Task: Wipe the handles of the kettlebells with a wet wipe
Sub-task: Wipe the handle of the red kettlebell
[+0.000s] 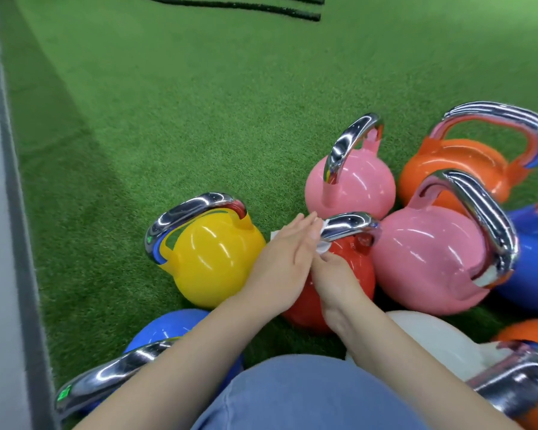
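Head view of a cluster of kettlebells standing on green artificial turf [199,88]. At centre, the red kettlebell [351,274] stands upright, its chrome handle [350,223] crossing above the body. The wet wipe [323,248], white and crumpled, lies against the left end of this handle. The left hand [284,252] is open, fingers straight and together, their tips laid on the wipe at the handle's left end. The right hand [339,274] reaches from below; its fingers are curled and pinch the lower part of the wipe beneath the handle.

Surrounding objects: a yellow kettlebell [212,259] just left of the hands, partly covered by the left wrist; a small pink kettlebell [354,187] behind the red one; a large pink kettlebell [426,262] touching the red one on its right; an orange kettlebell [457,169] farther back; a blue kettlebell [531,259] at the right edge, largely hidden by the large pink one. In the foreground, a second blue kettlebell [165,330] lies under the left forearm, a white kettlebell [432,339] under the right forearm, and another orange one [528,333] at the lower right corner. A knee in blue denim [308,395] fills the bottom centre. Black ropes [246,6] lie on the turf at the top; a grey border strip [16,212] runs along the left.
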Motion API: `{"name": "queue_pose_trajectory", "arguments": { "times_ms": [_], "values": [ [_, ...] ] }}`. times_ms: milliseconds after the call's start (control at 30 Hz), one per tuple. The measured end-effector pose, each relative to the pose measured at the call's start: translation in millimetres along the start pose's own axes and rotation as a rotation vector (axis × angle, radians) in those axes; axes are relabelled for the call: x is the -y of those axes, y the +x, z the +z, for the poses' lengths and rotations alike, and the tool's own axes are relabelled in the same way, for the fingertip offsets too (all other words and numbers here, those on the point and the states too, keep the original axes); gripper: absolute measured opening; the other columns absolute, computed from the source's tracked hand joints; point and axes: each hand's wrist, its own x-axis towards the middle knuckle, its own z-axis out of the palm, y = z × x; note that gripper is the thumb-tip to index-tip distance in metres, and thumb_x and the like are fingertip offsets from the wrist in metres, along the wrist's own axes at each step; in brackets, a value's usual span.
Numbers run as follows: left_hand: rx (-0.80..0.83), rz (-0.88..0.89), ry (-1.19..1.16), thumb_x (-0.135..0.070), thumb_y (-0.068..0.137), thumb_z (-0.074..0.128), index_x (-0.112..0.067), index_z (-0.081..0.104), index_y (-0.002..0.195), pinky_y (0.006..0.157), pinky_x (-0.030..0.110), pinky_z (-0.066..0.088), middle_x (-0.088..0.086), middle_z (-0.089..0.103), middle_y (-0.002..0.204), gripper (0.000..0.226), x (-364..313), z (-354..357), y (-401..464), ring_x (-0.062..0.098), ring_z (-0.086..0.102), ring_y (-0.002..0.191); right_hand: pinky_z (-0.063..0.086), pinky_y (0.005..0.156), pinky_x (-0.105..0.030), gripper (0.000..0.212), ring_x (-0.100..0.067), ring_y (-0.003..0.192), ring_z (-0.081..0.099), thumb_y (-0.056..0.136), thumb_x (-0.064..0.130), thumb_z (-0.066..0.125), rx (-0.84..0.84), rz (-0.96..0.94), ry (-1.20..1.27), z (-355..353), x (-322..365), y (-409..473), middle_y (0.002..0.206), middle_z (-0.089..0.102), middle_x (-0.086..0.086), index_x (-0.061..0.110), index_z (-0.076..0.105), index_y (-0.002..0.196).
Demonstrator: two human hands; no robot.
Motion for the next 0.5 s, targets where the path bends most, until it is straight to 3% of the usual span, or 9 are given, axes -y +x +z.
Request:
{"name": "queue_pose_trajectory", "arguments": {
  "times_ms": [100,167,333,400,500],
  "values": [
    [0.032,0.064,0.181,-0.039,0.089,0.021,-0.014,0.041,0.139,0.113,0.015,0.012,-0.001,0.037,0.146,0.059,-11.2,-0.1,10.9,0.006,0.027,0.138,0.05,0.067,-0.022,0.019,-0.008,0.073,0.064,0.095,0.021,0.049,0.057,0.175,0.376,-3.6,11.1,1.1,0.085,0.068,-0.001,0.015,0.063,0.084],
    [0.056,0.112,0.307,-0.036,0.089,0.023,-0.013,0.037,0.141,0.11,0.011,0.01,0.001,0.036,0.147,0.058,-12.9,-2.0,11.6,0.009,0.028,0.138,0.048,0.079,-0.026,0.018,-0.011,0.079,0.06,0.094,0.027,0.05,0.058,0.266,0.53,-6.3,19.5,4.5,0.094,0.066,-0.004,0.017,0.061,0.086],
    [0.036,0.128,0.513,-0.025,0.089,0.031,-0.008,0.031,0.142,0.107,0.008,0.005,0.006,0.032,0.149,0.056,-10.0,-1.3,3.0,0.017,0.028,0.139,0.048,0.082,-0.032,0.033,-0.016,0.073,0.056,0.093,0.031,0.054,0.003,0.387,0.647,-12.7,36.1,8.2,0.095,0.058,-0.007,0.011,0.053,0.119],
    [0.077,0.138,0.595,-0.021,0.094,0.034,-0.009,0.027,0.144,0.107,0.009,0.004,0.005,0.028,0.151,0.052,-17.9,0.9,8.8,0.017,0.025,0.141,0.048,0.069,-0.028,0.031,-0.015,0.069,0.054,0.092,0.033,0.054,-0.029,0.412,0.7,-16.0,39.7,10.3,0.088,0.057,-0.005,0.011,0.052,0.115],
    [0.151,0.149,0.704,-0.014,0.097,0.04,-0.015,0.017,0.147,0.108,0.011,0.008,-0.001,0.017,0.155,0.055,-31.9,7.2,30.0,0.012,0.018,0.142,0.045,0.056,-0.026,0.024,-0.015,0.063,0.052,0.092,0.036,0.055,-0.097,0.464,0.792,-25.2,48.3,14.6,0.076,0.053,-0.004,0.012,0.051,0.088]
  ]
}}
